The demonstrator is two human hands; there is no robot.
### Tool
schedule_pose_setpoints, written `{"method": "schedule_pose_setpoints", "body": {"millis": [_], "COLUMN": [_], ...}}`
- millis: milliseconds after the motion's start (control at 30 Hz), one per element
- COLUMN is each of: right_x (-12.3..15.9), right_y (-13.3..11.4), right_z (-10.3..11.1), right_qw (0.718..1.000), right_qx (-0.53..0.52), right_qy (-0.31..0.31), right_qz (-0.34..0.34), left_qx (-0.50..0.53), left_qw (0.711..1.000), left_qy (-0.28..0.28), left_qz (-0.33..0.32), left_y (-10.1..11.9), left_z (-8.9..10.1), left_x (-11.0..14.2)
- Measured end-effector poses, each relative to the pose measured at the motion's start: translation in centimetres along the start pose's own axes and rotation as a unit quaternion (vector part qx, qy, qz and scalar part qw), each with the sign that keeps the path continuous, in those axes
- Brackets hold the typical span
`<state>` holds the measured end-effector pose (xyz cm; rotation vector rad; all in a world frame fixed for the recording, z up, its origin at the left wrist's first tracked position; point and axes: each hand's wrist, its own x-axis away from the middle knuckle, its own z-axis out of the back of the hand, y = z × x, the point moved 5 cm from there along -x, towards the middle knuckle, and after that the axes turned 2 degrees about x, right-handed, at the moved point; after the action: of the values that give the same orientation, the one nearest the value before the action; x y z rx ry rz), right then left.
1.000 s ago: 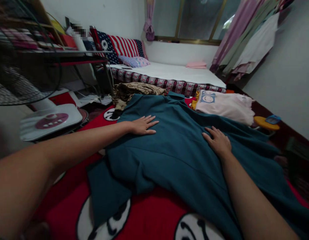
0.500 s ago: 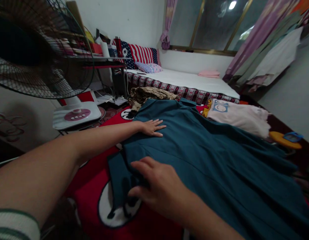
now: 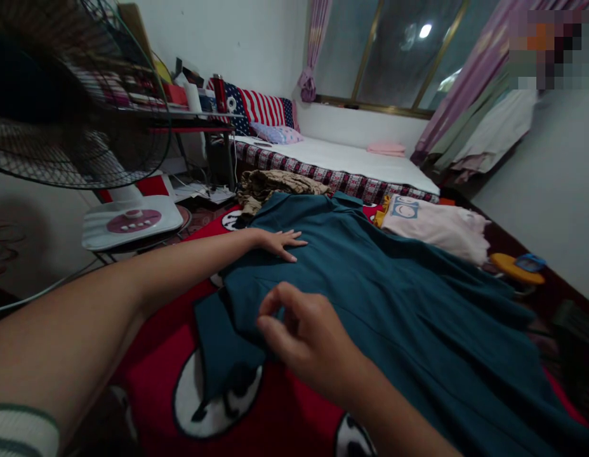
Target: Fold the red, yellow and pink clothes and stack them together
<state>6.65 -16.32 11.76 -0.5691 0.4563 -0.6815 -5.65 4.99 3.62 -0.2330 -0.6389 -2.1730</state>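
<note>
A long dark teal dress (image 3: 370,279) is spread over a red blanket (image 3: 152,374) with white round patches. Its collar lies toward the far side and a short sleeve (image 3: 223,346) sticks out toward me. Flat on the upper part of the dress rests my left hand (image 3: 280,244), fingers spread. My right hand (image 3: 306,333) is nearer to me, over the side of the dress by the sleeve. Its thumb and forefinger are curled together in a pinch; whether cloth is between them I cannot make out.
At the left stands a fan (image 3: 75,95) on a white base. Behind the dress lie a crumpled brown patterned cloth (image 3: 280,184) and a folded pale pink garment (image 3: 432,225). Beyond them is a bed (image 3: 337,158). A yellow stool (image 3: 516,270) stands at the right.
My right hand has gone from open fingers to a pinch and risen slightly. The sleeve now lies flatter and wider. My left hand stays on the dress; the view has turned a little.
</note>
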Motion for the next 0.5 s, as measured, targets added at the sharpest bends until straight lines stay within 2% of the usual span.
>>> {"method": "schedule_pose_setpoints", "body": {"millis": [67,133,200,267,300,333,400,433,500], "right_x": [0.4,0.6,0.4,0.0,-0.1,-0.2,0.2,0.6,1.8], "right_y": [-0.4,-0.6,-0.6,-0.4,-0.3,-0.2,-0.4,-0.5,-0.1], "right_z": [-2.4,-6.1,-9.5,-11.3,-11.4,-10.8,-7.9,-5.7,-0.2], "right_qw": [0.996,0.982,0.963,0.953,0.956,0.963,0.983,0.990,0.983], "right_qx": [0.062,0.154,0.234,0.262,0.249,0.217,0.093,0.008,-0.162], "right_qy": [-0.053,-0.102,-0.122,-0.131,-0.135,-0.139,-0.140,-0.129,-0.087], "right_qz": [0.019,0.037,0.057,0.075,0.078,0.077,0.072,0.064,0.025], "left_qx": [0.007,0.007,0.005,0.003,0.003,0.006,0.034,0.052,0.098], "left_qw": [1.000,1.000,1.000,1.000,1.000,1.000,0.999,0.998,0.995], "left_qy": [-0.003,-0.001,0.004,0.008,0.010,0.013,0.015,0.015,0.026], "left_qz": [0.001,0.002,-0.001,-0.006,-0.007,-0.008,-0.012,-0.016,-0.026], "left_y": [0.0,0.0,0.2,0.2,0.2,0.1,-0.1,-0.2,-0.1], "left_z": [0.1,0.1,0.1,0.0,0.0,0.1,0.4,0.7,1.4], "left_x": [0.1,0.1,0.1,0.1,0.0,0.0,0.1,0.3,0.8]}}
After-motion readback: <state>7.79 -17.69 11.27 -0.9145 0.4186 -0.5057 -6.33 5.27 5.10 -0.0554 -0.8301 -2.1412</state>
